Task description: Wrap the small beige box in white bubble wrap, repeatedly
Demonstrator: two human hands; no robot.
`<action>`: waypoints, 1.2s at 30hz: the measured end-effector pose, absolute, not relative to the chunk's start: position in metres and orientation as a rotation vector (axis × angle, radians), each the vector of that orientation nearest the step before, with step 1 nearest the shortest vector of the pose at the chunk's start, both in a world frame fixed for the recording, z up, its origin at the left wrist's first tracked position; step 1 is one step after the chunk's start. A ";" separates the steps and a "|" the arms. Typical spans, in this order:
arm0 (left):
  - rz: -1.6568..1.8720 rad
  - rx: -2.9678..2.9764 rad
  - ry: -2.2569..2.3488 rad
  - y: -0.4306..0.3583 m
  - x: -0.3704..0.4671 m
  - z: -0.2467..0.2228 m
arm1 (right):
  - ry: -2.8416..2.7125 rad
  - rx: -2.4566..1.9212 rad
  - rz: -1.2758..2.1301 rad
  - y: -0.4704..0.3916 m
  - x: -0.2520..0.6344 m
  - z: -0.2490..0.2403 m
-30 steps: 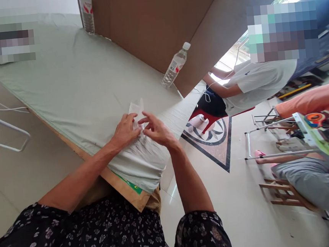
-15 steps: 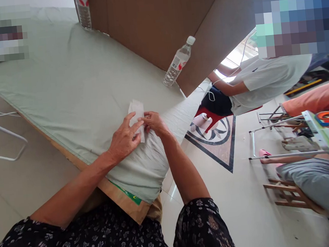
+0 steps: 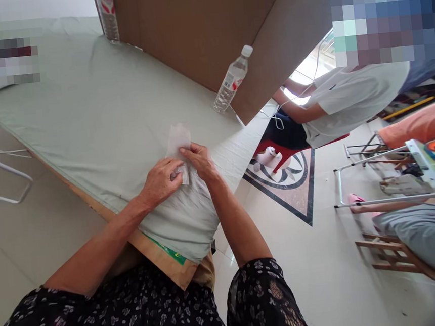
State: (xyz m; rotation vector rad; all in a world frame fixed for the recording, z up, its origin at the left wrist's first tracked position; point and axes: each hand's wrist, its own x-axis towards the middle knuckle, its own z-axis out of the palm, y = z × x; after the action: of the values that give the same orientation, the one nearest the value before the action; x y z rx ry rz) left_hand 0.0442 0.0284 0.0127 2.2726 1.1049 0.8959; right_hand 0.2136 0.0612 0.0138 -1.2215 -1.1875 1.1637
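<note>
A thin white tissue-like sheet (image 3: pixel 178 138) lies on the pale green cloth (image 3: pixel 121 110) near the table's corner. My left hand (image 3: pixel 162 180) is closed at the sheet's lower left side, its curled fingers and thumb around part of it. From the right, my right hand (image 3: pixel 199 160) pinches the sheet's right edge between thumb and fingers. The two hands are close together but apart. The lower end of the sheet shows between them, partly covered by the left fingers.
A water bottle (image 3: pixel 233 79) stands before a large brown cardboard box (image 3: pixel 198 27); another bottle (image 3: pixel 109 17) is at its left edge. A person in a white shirt (image 3: pixel 360 100) sits at the right. White metal tubing (image 3: pixel 5 194) is at the left.
My left hand's spread fingers have curled in over the sheet's lower part. My right hand has shifted slightly, and more of the sheet's upper part shows, wider than before.
</note>
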 end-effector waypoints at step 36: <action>0.580 1.734 0.889 0.054 0.012 0.033 | -1.488 -1.468 0.872 0.006 0.209 0.003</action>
State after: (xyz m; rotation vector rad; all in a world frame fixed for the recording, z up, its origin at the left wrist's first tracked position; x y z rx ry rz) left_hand 0.0124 0.0542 0.0335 1.7339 0.8895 0.5796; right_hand 0.2090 0.0062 0.0030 -1.4681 -1.4881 0.8717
